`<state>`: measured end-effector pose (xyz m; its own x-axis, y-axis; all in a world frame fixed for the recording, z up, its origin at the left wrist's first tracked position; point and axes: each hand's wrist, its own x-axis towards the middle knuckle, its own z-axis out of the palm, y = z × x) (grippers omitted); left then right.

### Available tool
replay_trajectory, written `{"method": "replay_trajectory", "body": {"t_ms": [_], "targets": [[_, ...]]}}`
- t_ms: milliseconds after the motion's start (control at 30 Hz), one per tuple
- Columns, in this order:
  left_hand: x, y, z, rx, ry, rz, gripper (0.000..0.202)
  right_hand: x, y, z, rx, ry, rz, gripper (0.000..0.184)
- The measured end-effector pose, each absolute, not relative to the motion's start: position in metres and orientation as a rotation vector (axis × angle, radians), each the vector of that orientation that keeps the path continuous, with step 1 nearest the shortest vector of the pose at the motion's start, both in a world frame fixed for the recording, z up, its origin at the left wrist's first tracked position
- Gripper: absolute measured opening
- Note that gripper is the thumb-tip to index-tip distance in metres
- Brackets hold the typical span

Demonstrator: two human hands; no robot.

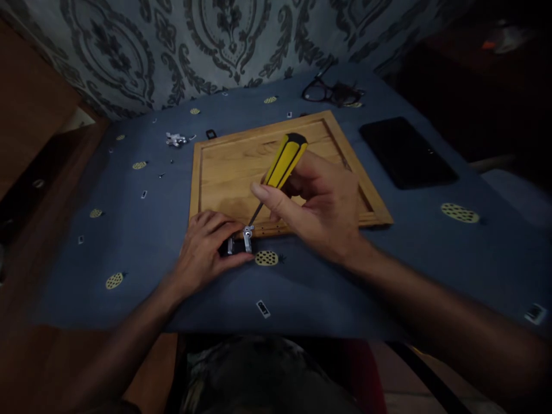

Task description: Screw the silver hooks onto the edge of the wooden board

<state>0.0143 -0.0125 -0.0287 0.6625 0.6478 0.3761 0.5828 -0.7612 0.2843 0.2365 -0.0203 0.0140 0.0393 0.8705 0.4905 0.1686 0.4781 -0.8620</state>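
A wooden cabinet door panel (241,172) with a raised frame lies on the cloth-covered table. My right hand (323,201) is closed round the yellow and black handle of a screwdriver (286,160), held tilted. The screwdriver's thin tip reaches down to a small metal hinge (247,234) at the panel's near edge. My left hand (211,244) lies at the panel's near left corner, fingers on the wood and thumb below, steadying the hinge between them. Several small dark holes show along that edge, right of the hinge.
Another metal hinge (176,140) lies left of the panel's far corner, with small screws (161,175) nearby. Eyeglasses (332,92) rest at the back, and a black tablet (407,151) lies to the right. A patterned curtain (207,46) hangs behind the table.
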Motion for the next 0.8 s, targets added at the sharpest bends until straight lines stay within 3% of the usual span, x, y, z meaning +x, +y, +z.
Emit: {"method": "replay_trajectory", "body": {"t_ms": [167, 800], "targets": [[0.014, -0.014, -0.027, 2.731, 1.023, 0.690, 0.042, 0.237, -0.016, 0.005, -1.011, -1.520, 0.634, 0.022], [0.018, -0.017, -0.025, 2.734, 1.070, 0.645, 0.040, 0.240, -0.019, 0.004, -1.238, -1.605, 0.647, 0.026]]}}
